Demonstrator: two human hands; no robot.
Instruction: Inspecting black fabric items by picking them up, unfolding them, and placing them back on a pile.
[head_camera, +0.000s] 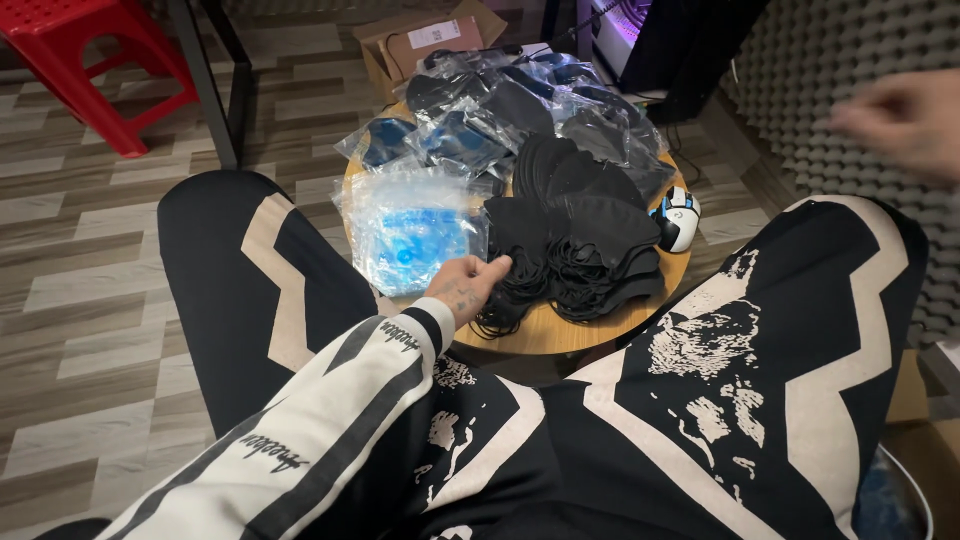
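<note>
Black face masks (575, 235) lie heaped on the round wooden table (560, 330), just right of clear blue-tinted bags (415, 225). Your left hand (465, 285) touches the heap's near-left edge, fingers loosely open, gripping nothing. Your right hand (900, 120), blurred, hovers well right, open and empty.
</note>
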